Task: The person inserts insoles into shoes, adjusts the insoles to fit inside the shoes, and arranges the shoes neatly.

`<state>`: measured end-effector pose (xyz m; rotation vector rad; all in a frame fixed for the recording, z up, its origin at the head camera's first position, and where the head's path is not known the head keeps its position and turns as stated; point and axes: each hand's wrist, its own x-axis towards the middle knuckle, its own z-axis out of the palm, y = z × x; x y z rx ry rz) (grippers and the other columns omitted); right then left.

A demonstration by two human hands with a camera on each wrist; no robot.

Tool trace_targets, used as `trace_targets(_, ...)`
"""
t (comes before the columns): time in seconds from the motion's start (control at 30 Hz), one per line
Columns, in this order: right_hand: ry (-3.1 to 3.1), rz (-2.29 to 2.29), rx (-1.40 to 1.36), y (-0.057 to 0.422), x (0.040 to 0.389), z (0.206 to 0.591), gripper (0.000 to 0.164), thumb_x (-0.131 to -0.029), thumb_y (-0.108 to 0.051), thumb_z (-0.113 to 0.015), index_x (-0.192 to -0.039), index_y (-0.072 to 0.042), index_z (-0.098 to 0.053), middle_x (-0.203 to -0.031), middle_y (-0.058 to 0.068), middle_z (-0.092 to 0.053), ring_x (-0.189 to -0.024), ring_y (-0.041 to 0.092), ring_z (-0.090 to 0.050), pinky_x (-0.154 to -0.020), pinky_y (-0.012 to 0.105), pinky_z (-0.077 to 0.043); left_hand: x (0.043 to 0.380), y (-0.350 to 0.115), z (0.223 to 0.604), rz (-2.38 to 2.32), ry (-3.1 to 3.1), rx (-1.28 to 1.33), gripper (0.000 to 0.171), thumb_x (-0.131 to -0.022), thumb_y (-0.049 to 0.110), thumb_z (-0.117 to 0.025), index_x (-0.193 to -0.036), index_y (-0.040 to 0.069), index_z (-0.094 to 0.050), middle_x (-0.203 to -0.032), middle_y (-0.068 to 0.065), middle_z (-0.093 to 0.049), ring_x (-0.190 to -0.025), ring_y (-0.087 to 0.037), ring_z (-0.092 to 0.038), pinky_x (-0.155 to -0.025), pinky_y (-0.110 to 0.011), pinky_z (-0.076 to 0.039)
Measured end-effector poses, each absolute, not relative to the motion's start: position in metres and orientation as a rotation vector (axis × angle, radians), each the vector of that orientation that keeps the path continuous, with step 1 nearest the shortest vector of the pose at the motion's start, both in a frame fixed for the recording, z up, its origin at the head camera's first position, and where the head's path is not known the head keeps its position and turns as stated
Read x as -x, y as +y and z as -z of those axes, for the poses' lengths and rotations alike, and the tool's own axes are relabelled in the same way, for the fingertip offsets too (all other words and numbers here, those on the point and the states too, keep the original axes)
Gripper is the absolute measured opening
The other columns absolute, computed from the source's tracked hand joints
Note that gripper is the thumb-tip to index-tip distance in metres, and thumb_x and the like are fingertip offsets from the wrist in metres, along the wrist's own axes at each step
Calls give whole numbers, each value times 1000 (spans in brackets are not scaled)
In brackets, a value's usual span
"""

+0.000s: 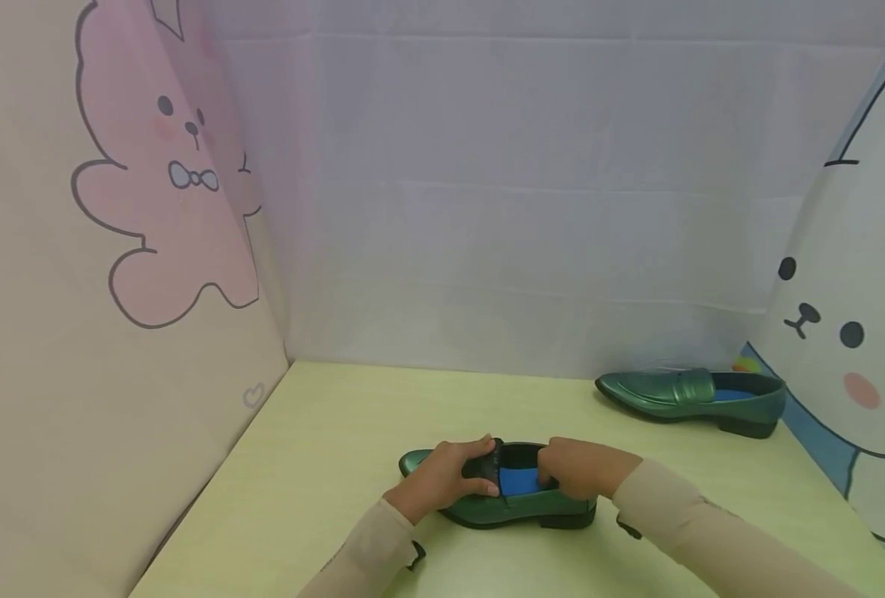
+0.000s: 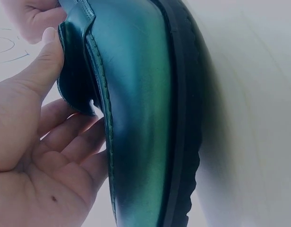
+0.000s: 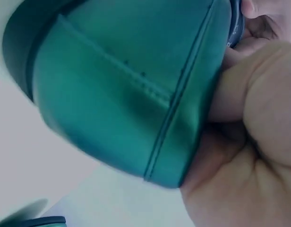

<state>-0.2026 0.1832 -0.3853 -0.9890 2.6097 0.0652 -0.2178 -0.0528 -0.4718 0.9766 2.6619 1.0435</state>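
Observation:
A metallic green loafer [image 1: 487,510] with a dark sole and a blue insole [image 1: 519,481] stands on the table, toe to the left. My left hand [image 1: 446,480] grips its dark raised tongue [image 2: 75,71], thumb on the near edge and fingers on the far side. At the heel end, my right hand [image 1: 583,467] is bent into the shoe opening. Its fingertips are hidden inside. In the right wrist view the green heel [image 3: 117,113] lies beside those bent fingers, and part of the left hand [image 3: 270,23] shows beyond.
A second green loafer [image 1: 659,397] stands at the back right of the pale yellow table [image 1: 383,399], near the cloth. White cloth [image 1: 525,208] hangs behind, and printed cartoon panels [image 1: 173,166] flank both sides.

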Motion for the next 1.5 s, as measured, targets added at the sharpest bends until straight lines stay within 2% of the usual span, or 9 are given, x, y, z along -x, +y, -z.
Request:
trace_targets(0.13, 2580, -119, 982, 185, 198, 379, 31, -83, 9, -58, -68, -19, -59, -63, -8, -47, -59, 9, -37, -55, 26, -38, 218, -53, 471, -1044, 2663, -985, 76, -78, 54, -60, -142, 22, -37, -145, 2, -35, -127, -11, -34, -99, -27, -37)
trace_targets(0.47, 2604, -156, 885, 183, 192, 369, 29, -85, 8, -56, -68, -15, -54, -65, -4, -41, -60, 11, -31, -55, 29, -31, 219, -52, 467, -1038, 2670, -981, 75, -78, 54, -61, -142, 21, -38, -145, 1, -35, -128, -13, -35, -98, -27, -37)
trace_targets(0.7, 2594, -141, 846, 184, 190, 372, 34, -85, 11, -51, -64, -15, -50, -62, -4, -28, -56, 11, -25, -52, 28, -25, 216, -53, 467, -1035, 2667, -964, 75, -78, 53, -62, -142, 21, -38, -146, 1, -35, -128, -13, -35, -99, -28, -37)
trace_targets(0.8, 2580, -164, 805, 182, 191, 375, 32, -86, 9, -51, -65, -15, -52, -62, -4, -30, -55, 10, -27, -52, 28, -27, 216, -53, 469, -1023, 2670, -961, 75, -78, 54, -61, -142, 22, -37, -145, 3, -34, -128, -12, -34, -99, -28, -37)
trace_targets(1.07, 2594, -139, 713, 177, 193, 375, 22, -87, 3, -53, -74, -14, -60, -67, -3, -50, -59, 13, -40, -56, 31, -39, 215, -54, 472, -1045, 2652, -958, 75, -78, 54, -61, -142, 23, -38, -145, 3, -34, -128, -13, -34, -99, -28, -37)
trace_targets(1.3, 2601, -149, 742, 177, 197, 376, 24, -85, 0, -53, -69, -17, -56, -67, -3, -48, -59, 13, -40, -56, 33, -38, 218, -53, 476, -1043, 2659, -992, 76, -78, 56, -60, -143, 23, -37, -146, 3, -35, -127, -11, -34, -98, -27, -37)
trace_targets(1.5, 2569, -113, 758, 170, 201, 372, 24, -87, -2, -52, -71, -17, -60, -66, -3, -50, -58, 14, -40, -57, 34, -37, 218, -53, 471, -1032, 2670, -1001, 75, -79, 54, -60, -142, 21, -37, -145, 4, -34, -128, -13, -35, -99, -27, -37)
